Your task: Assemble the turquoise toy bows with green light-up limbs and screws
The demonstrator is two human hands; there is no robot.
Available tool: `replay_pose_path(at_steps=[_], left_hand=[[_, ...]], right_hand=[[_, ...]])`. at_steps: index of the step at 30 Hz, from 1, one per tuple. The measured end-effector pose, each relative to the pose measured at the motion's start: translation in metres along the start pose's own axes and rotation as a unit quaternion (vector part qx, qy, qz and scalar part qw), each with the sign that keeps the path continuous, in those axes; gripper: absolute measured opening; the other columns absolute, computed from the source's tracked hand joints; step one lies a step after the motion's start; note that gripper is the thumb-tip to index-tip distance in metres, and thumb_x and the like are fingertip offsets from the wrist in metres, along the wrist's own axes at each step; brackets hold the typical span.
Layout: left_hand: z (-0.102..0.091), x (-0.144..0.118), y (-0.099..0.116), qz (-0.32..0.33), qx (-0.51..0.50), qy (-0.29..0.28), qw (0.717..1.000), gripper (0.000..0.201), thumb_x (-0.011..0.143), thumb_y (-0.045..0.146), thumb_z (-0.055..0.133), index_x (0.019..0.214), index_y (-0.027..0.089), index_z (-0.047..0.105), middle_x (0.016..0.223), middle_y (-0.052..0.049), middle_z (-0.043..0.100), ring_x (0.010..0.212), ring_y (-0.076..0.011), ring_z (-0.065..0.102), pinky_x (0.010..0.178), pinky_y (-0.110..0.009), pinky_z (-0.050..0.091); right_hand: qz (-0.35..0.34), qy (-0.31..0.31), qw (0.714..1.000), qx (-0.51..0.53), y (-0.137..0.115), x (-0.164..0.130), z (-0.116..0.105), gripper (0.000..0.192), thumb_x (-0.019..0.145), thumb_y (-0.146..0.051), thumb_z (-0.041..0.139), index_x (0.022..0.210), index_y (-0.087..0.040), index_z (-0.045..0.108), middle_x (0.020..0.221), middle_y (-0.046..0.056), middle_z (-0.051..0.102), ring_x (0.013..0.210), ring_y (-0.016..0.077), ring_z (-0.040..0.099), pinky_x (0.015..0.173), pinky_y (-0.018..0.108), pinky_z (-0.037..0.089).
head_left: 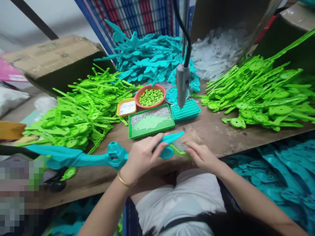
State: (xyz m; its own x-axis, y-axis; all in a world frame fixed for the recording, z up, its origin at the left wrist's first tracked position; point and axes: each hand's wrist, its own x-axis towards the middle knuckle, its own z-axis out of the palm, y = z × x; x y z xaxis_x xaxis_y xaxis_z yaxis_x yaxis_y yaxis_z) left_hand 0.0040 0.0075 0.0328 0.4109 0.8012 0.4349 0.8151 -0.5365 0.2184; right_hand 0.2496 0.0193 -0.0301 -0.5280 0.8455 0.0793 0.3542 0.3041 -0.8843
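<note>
My left hand [144,154] is closed around a teal plastic part [173,137] whose pointed tip sticks out past the thumb. A long teal piece [81,159] with a square boxy section runs leftward from behind this hand; whether it is joined to the held part, I cannot tell. My right hand [200,155] pinches the end of a bright green plastic piece [178,150] with a cloudy translucent bit on it, which meets the teal part between my hands. Just beyond stands a green perforated tray [152,131] of small silvery screws.
A grey electric screwdriver [182,85] hangs over a teal ridged tray [188,109]. Behind are an orange bowl [161,104] of small green pieces and a yellow dish [118,113]. Green parts [258,88] heap up right and left; teal parts [152,55] and translucent parts [219,52] lie behind.
</note>
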Motion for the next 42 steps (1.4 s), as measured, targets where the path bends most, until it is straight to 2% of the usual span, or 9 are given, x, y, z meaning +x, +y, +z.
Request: replay_pose_path(at_steps=[4, 8, 11, 15, 20, 24, 28, 37, 42], left_hand=[[-0.008, -0.001, 0.003, 0.014, 0.101, -0.017, 0.995, 0.054, 0.084, 0.052, 0.059, 0.128, 0.020, 0.054, 0.119, -0.016, 0.064, 0.105, -0.0298, 0.064, 0.083, -0.041, 0.054], [-0.004, -0.006, 0.005, 0.018, 0.203, -0.118, 0.972, 0.047, 0.089, 0.024, 0.054, 0.135, 0.031, 0.048, 0.121, -0.013, 0.061, 0.097, -0.0262, 0.064, 0.078, -0.038, 0.053], [-0.006, -0.004, -0.002, -0.016, 0.170, -0.210, 0.963, 0.050, 0.088, 0.022, 0.051, 0.138, 0.029, 0.045, 0.103, -0.009, 0.064, 0.079, -0.0218, 0.065, 0.068, -0.032, 0.052], [-0.014, 0.005, -0.007, -0.039, 0.083, -0.305, 0.948, 0.055, 0.087, 0.029, 0.054, 0.141, 0.031, 0.042, 0.100, -0.006, 0.066, 0.086, -0.0238, 0.066, 0.073, -0.033, 0.052], [-0.014, 0.010, -0.005, -0.042, 0.046, -0.345, 0.937, 0.053, 0.086, 0.028, 0.052, 0.138, 0.033, 0.044, 0.115, -0.006, 0.067, 0.100, -0.0266, 0.066, 0.080, -0.036, 0.051], [-0.010, 0.009, -0.008, -0.052, 0.009, -0.352, 0.934, 0.049, 0.083, 0.027, 0.056, 0.131, 0.032, 0.052, 0.109, -0.005, 0.071, 0.094, -0.0260, 0.068, 0.078, -0.034, 0.051], [-0.004, 0.007, -0.010, -0.030, 0.021, -0.341, 0.940, 0.042, 0.083, 0.029, 0.059, 0.125, 0.027, 0.056, 0.098, -0.007, 0.072, 0.083, -0.0267, 0.069, 0.069, -0.035, 0.052], [0.031, -0.004, 0.007, 0.057, -0.040, -0.173, 0.982, 0.029, 0.093, 0.033, 0.050, 0.111, 0.012, 0.058, 0.103, -0.014, 0.068, 0.098, -0.0251, 0.064, 0.085, -0.039, 0.053], [0.015, -0.010, 0.009, 0.082, 0.026, -0.074, 0.994, 0.045, 0.089, 0.041, 0.057, 0.120, 0.009, 0.054, 0.114, -0.015, 0.067, 0.109, -0.0266, 0.062, 0.099, -0.043, 0.046]], right_hand=[[0.136, -0.022, 0.962, 0.234, -0.013, 0.005, 0.010, 0.040, 0.092, -0.055, 0.040, 0.103, -0.022, 0.059, 0.057, -0.004, 0.058, 0.039, 0.0113, 0.053, 0.038, 0.023, 0.041], [0.209, -0.078, 0.922, 0.316, -0.015, 0.013, -0.002, 0.044, 0.092, -0.056, 0.042, 0.101, -0.018, 0.063, 0.060, -0.001, 0.064, 0.041, 0.0123, 0.056, 0.037, 0.024, 0.044], [0.072, -0.030, 0.967, 0.241, -0.012, 0.012, -0.017, 0.039, 0.091, -0.042, 0.052, 0.122, -0.021, 0.059, 0.094, 0.006, 0.072, 0.078, 0.0166, 0.069, 0.067, 0.029, 0.058], [-0.128, 0.010, 0.985, 0.115, -0.008, 0.003, -0.017, 0.044, 0.084, -0.029, 0.066, 0.127, -0.026, 0.056, 0.138, 0.011, 0.053, 0.129, 0.0229, 0.050, 0.099, 0.040, 0.049], [-0.223, 0.096, 0.967, 0.070, -0.012, 0.000, -0.006, 0.037, 0.076, -0.017, 0.074, 0.111, -0.023, 0.062, 0.109, 0.008, 0.069, 0.105, 0.0180, 0.065, 0.091, 0.034, 0.055], [-0.229, 0.123, 0.963, 0.076, -0.017, 0.000, -0.006, 0.024, 0.078, -0.012, 0.071, 0.101, -0.019, 0.066, 0.097, 0.009, 0.072, 0.097, 0.0180, 0.069, 0.084, 0.031, 0.057], [-0.207, 0.151, 0.965, 0.063, -0.019, -0.003, -0.009, 0.015, 0.079, -0.013, 0.070, 0.093, -0.019, 0.067, 0.089, 0.007, 0.074, 0.089, 0.0170, 0.071, 0.080, 0.028, 0.058], [-0.085, 0.167, 0.979, 0.077, -0.003, -0.012, -0.020, 0.012, 0.077, -0.020, 0.072, 0.089, -0.020, 0.070, 0.090, 0.005, 0.074, 0.085, 0.0164, 0.071, 0.078, 0.028, 0.058], [-0.001, 0.269, 0.950, 0.160, 0.017, -0.012, -0.027, 0.025, 0.074, -0.026, 0.076, 0.096, -0.022, 0.066, 0.090, 0.004, 0.074, 0.085, 0.0201, 0.072, 0.079, 0.034, 0.059]])
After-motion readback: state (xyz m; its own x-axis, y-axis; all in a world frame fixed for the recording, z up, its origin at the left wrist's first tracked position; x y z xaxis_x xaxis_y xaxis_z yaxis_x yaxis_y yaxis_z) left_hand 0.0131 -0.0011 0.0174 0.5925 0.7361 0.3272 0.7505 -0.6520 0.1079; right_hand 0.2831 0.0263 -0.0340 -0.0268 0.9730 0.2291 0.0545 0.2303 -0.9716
